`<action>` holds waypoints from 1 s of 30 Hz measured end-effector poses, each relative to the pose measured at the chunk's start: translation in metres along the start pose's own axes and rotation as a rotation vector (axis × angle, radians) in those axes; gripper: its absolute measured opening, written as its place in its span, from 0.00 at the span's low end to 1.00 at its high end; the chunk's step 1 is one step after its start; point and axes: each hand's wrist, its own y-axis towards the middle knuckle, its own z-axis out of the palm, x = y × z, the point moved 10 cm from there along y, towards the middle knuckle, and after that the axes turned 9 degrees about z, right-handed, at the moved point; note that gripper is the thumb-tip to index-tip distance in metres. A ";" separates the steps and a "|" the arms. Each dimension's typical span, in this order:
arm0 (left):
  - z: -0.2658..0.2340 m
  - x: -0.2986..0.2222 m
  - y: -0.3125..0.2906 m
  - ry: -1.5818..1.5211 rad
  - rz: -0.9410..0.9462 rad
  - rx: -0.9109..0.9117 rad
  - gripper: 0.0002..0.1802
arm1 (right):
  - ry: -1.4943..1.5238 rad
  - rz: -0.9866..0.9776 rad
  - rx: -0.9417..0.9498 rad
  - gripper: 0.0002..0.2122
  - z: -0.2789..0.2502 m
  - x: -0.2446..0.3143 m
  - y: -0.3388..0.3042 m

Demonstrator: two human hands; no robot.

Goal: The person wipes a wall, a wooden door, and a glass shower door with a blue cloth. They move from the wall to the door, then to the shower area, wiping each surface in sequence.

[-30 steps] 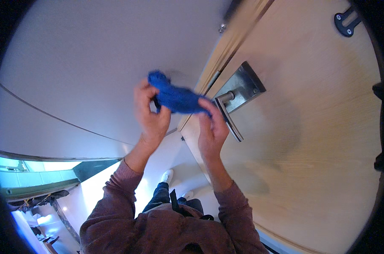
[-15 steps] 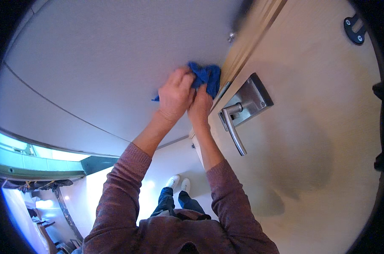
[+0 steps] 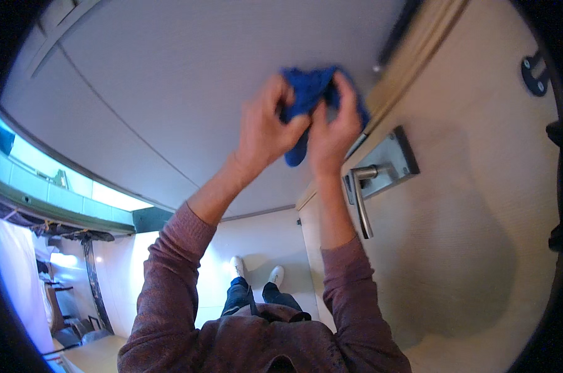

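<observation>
A crumpled blue cloth is held between my two hands, in front of the grey wall panel. My left hand grips its left side, thumb pointing inward. Fingers of my right hand are curled onto the cloth's right part, close to the wooden door edge. Both hands are somewhat blurred. Just right of and below my right hand is a metal lever handle on its plate, untouched by either hand.
The pale wooden door stands open along my right, with a dark metal fitting at its upper right. Below lies the light floor, where my white shoes stand. A window and chair are at the far left.
The cloth has come up and right with both hands, and it is now more gathered between the fingers. My hands are slightly farther apart. My view and feet have shifted.
</observation>
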 end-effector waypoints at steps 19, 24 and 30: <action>-0.023 0.103 -0.188 0.174 -0.408 0.390 0.23 | -0.168 0.257 0.377 0.10 0.089 -0.090 -0.168; -0.065 0.122 -0.210 -0.136 -0.733 0.238 0.18 | 0.042 0.500 0.411 0.09 0.108 -0.088 -0.186; -0.164 0.076 -0.093 -0.389 -0.371 -0.166 0.17 | 0.168 0.051 0.209 0.10 0.114 0.061 -0.094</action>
